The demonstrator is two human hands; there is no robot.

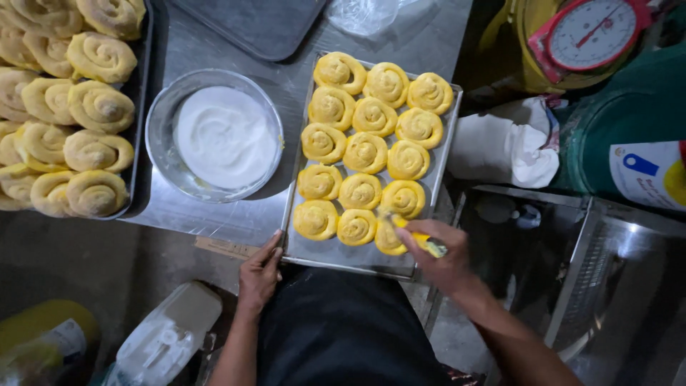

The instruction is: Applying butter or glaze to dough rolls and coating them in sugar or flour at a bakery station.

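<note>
Right hand closed around a yellow-handled brush, bristles on the near-right roll. Left hand flat, steadying the tray edge on the steel surface. Rolls look soft, easily dented; brush light, grip mid-handle.

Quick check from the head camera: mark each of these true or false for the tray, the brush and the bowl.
1. The right hand holds a yellow-handled brush at the spiral rolls' near row. True.
2. The left hand is dipping into the glass bowl. False: it rests at the near left corner of the small metal tray.
3. The bowl holds a white creamy mix. True.
4. The small tray carries six rolls. False: it carries about fifteen, in rows of three.
5. A second tray of rolls sits left of the bowl. True.
6. The red scale stands on the small tray. False: it stands apart, at the upper right.
</note>
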